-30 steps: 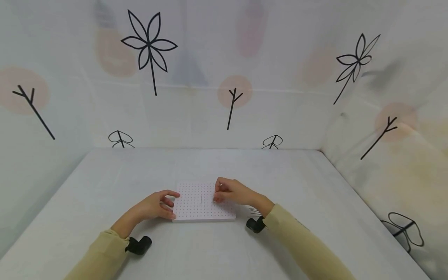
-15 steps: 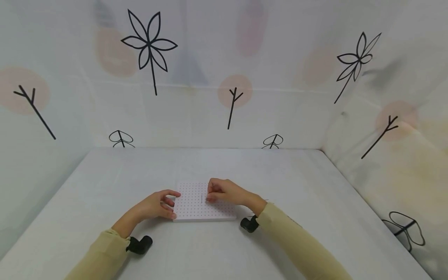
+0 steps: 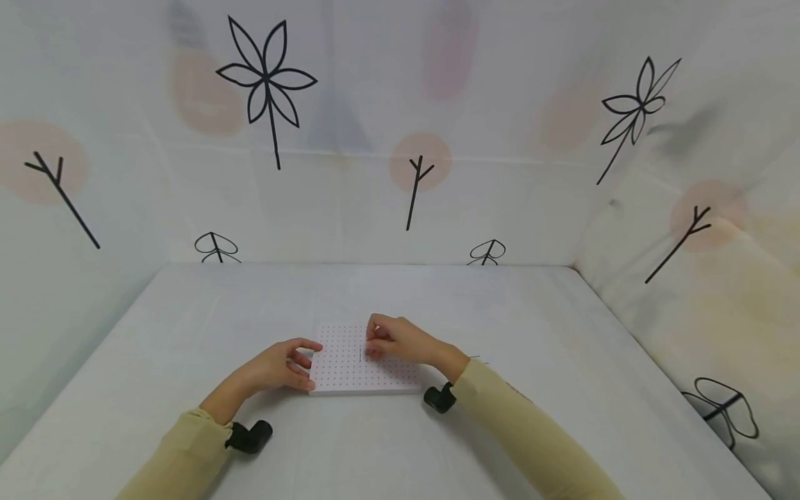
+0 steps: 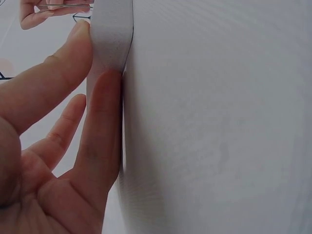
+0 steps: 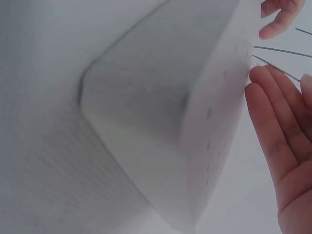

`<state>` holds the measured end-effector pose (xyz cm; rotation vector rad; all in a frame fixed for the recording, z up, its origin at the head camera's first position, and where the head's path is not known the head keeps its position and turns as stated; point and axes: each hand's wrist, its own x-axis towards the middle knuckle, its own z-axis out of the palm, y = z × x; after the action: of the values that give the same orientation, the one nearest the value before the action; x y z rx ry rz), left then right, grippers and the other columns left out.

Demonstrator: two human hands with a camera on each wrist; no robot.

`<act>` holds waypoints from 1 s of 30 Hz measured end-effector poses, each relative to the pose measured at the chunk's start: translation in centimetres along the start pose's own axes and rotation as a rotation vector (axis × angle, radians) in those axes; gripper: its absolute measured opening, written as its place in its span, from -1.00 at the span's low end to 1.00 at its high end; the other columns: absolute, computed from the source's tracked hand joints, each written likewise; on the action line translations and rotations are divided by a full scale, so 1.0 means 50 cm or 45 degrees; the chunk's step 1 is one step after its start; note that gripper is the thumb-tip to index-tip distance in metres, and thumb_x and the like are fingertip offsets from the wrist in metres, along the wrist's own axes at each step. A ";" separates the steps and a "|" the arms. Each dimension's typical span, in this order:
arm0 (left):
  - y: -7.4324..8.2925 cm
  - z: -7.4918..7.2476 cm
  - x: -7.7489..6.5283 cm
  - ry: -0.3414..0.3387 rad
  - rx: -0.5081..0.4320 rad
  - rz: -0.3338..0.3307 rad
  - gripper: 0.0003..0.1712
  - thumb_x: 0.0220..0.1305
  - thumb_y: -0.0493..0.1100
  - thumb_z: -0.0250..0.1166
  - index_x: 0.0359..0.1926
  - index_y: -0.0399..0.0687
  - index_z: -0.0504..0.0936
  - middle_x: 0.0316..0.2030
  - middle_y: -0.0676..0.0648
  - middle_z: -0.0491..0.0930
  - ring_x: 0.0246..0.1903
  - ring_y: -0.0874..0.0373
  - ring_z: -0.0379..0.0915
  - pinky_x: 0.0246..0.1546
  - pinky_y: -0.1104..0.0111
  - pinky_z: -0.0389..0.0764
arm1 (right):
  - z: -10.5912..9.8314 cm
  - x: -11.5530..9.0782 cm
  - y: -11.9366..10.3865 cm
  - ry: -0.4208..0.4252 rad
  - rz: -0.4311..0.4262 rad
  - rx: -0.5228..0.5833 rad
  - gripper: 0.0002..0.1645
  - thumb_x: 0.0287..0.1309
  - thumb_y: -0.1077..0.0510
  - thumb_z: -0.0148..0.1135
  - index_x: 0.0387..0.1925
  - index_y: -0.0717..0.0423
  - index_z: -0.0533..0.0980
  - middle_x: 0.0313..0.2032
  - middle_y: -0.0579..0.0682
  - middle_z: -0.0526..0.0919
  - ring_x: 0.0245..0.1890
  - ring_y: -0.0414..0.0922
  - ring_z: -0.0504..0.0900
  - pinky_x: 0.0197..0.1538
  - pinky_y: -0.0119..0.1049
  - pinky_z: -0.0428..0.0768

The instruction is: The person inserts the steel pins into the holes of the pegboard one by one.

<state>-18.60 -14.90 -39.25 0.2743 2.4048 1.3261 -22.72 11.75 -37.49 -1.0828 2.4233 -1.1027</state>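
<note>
A white board (image 3: 350, 378) with a grid of small holes lies flat on the table. My left hand (image 3: 282, 366) touches its left edge with thumb and forefinger (image 4: 78, 44), the other fingers held off it. One thin metal pin (image 3: 360, 353) stands upright in the board near its middle. Just right of that pin, my right hand (image 3: 398, 340) pinches a second thin metal pin (image 5: 275, 67) between thumb and fingers. In the right wrist view this pin's tip is at the board's face, beside the standing one; whether it is in a hole I cannot tell.
More thin pins (image 3: 478, 357) lie on the white table (image 3: 300, 451) right of the board, partly hidden by the right sleeve. A black wrist camera (image 3: 439, 398) hangs under each forearm. Printed white cloth walls (image 3: 350, 201) stand behind and beside the table.
My right hand has moved left over the board, up to the standing pin, slowing in the last half second. The left hand and board have stayed put.
</note>
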 end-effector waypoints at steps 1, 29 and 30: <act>0.000 0.000 0.000 0.000 0.002 -0.002 -0.25 -0.15 -0.34 0.50 0.14 -0.19 0.43 -0.27 -0.13 0.47 -0.32 0.10 0.50 -0.27 0.25 0.52 | 0.001 0.001 0.000 0.002 0.000 -0.007 -0.91 0.24 0.32 0.11 -0.29 0.16 0.35 -0.33 0.02 0.67 -0.36 -0.19 0.64 -0.21 -0.41 0.53; -0.001 0.002 0.002 0.021 0.010 -0.030 -0.25 -0.17 -0.33 0.51 0.13 -0.17 0.44 -0.27 -0.12 0.47 -0.33 0.10 0.51 -0.28 0.26 0.52 | 0.008 -0.005 -0.002 0.004 0.083 -0.195 -0.91 0.12 0.27 0.27 -0.34 0.03 0.55 -0.38 -0.21 0.58 -0.35 -0.29 0.51 -0.18 -0.43 0.47; -0.001 0.002 0.002 0.021 0.010 -0.030 -0.25 -0.16 -0.33 0.51 0.13 -0.17 0.44 -0.27 -0.12 0.47 -0.33 0.10 0.51 -0.28 0.26 0.52 | 0.007 -0.007 -0.001 0.006 0.092 -0.200 -0.91 0.12 0.27 0.27 -0.33 0.04 0.56 -0.38 -0.21 0.58 -0.34 -0.29 0.52 -0.18 -0.43 0.47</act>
<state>-18.62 -14.80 -39.36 0.2377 2.4201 1.3136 -22.29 11.77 -37.71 -1.0297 2.5665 -0.9066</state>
